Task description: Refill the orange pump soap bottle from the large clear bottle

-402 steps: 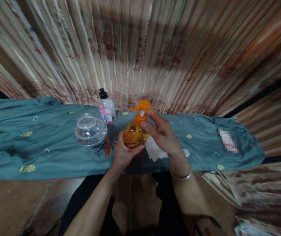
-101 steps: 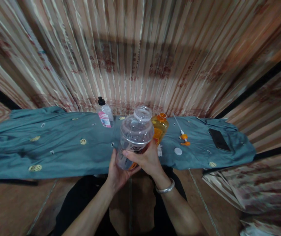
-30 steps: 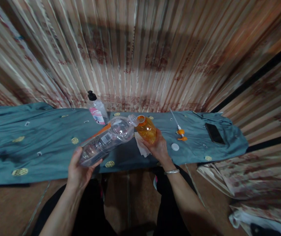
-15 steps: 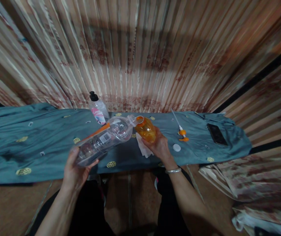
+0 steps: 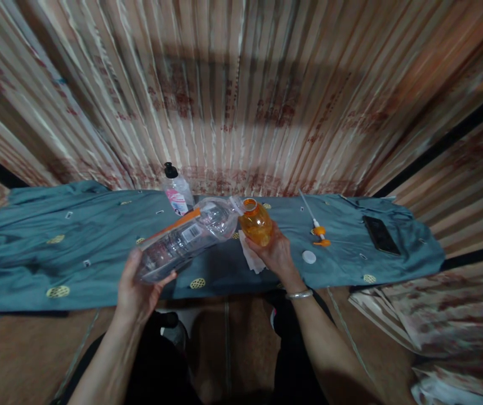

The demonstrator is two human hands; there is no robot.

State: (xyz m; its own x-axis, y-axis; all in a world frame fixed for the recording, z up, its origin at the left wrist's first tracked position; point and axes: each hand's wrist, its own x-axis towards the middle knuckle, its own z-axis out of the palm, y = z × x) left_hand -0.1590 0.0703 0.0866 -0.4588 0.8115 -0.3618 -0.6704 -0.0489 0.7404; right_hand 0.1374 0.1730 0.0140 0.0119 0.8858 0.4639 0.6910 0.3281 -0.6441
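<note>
While the left hand (image 5: 137,291) grips the tilted clear bottle (image 5: 182,241) around its base, the right hand (image 5: 279,253) clasps the amber bottle (image 5: 257,226) above the table (image 5: 110,263), mouths adjacent, contact unclear. Judged risk: wrist drift could misalign them, causing a spill.

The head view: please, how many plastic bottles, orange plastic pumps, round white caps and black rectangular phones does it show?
Plastic bottles: 3 (large clear bottle, round orange bottle, small black-topped bottle)
Orange plastic pump: 1
Round white cap: 1
Black rectangular phone: 1
Total: 6
</note>
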